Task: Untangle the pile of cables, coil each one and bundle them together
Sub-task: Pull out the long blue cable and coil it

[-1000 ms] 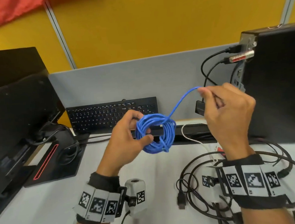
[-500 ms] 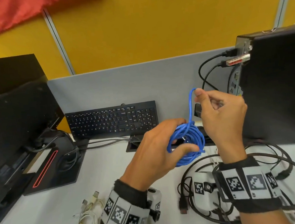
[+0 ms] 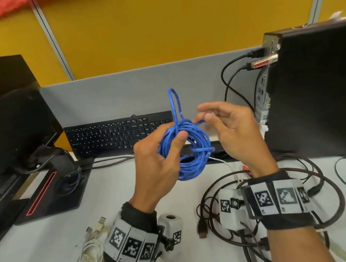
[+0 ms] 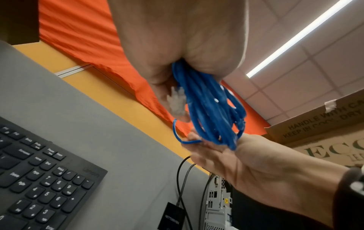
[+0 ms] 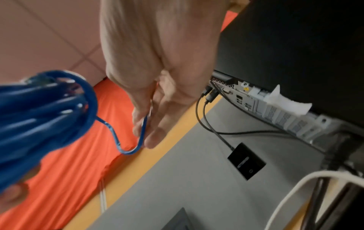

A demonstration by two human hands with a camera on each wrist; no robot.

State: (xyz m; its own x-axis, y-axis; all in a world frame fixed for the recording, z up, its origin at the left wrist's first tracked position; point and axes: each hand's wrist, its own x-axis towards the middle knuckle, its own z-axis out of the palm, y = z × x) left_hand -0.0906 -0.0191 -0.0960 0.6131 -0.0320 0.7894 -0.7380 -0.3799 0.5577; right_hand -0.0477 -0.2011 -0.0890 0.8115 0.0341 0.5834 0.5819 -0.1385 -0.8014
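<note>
Centre of frame: left hand [image 3: 156,163] grasps the coiled blue cable [image 3: 187,148] above the desk [image 3: 42,246]; right hand [image 3: 233,129] pinches its free end, a loop standing above the coil.

We sit at an office desk: keyboard [image 3: 120,133] at 12 o'clock, computer tower [image 3: 315,89] at 2, grey partition [image 3: 123,95] behind.

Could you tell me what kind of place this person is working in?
Most likely an office desk in a cubicle: a keyboard and a desktop computer stand on the desk, with a grey partition behind.
</note>
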